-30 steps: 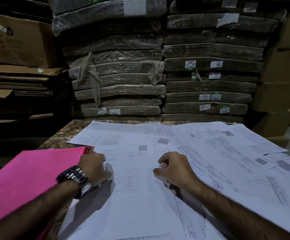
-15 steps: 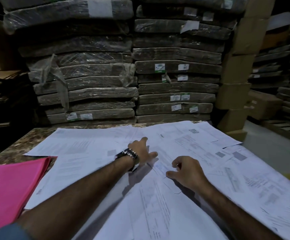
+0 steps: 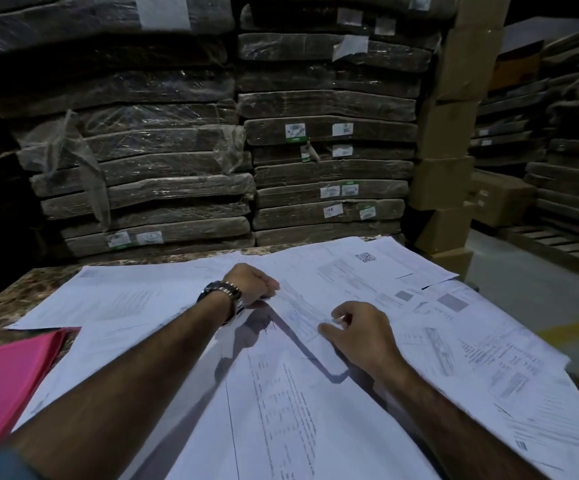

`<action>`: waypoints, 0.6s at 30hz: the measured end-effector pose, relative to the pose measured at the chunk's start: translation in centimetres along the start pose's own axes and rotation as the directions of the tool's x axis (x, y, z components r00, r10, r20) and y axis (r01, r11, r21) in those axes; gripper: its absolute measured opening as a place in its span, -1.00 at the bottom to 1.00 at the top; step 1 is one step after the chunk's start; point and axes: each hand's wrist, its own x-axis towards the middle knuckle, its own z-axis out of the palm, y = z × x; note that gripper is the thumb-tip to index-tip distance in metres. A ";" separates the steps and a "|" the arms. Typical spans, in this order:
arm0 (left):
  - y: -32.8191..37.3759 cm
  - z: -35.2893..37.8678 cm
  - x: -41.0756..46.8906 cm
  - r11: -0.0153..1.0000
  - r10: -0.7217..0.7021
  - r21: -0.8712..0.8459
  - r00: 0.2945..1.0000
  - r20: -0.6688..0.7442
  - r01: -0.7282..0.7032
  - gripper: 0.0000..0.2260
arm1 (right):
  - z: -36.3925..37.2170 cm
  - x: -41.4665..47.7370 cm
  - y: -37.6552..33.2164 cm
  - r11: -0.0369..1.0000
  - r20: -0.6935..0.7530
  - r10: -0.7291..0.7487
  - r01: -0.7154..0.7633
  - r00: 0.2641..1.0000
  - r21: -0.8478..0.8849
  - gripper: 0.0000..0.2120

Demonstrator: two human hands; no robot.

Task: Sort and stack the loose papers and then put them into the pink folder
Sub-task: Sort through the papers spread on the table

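Gathering step, nothing stacked yet: pinching one sheet (image 3: 302,310) w/ curled left hand (image 3: 251,284) and right hand (image 3: 357,336) amid papers (image 3: 454,358) spread over table (image 3: 21,296) — pink folder (image 3: 4,375) lying near left — next prob. lifting it clear, starting a pile.

QR code (image 3: 365,257) on one sheet (image 3: 378,282) — all other print illegible

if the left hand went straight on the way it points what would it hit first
More loose papers spread right ahead of the left hand; beyond them, likely the wrapped bundles. Depth unclear.
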 end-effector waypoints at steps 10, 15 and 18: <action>-3.0 -4.9 -3.5 0.936 -0.070 -0.342 0.995 0.068 0.090 -0.88 | -1.1 1.0 -0.2 0.770 0.146 0.322 -0.348 0.936 0.535 -0.55; -5.2 -6.4 -5.5 0.934 -0.094 -0.325 0.979 0.180 0.149 -0.84 | -1.0 0.6 -0.3 0.526 0.326 0.300 -0.441 0.896 0.727 -0.69; -6.4 -7.5 -6.2 0.939 -0.090 -0.306 0.972 0.215 0.154 -0.83 | -0.9 -0.2 -1.4 0.487 0.390 0.201 -0.438 0.898 0.756 -0.70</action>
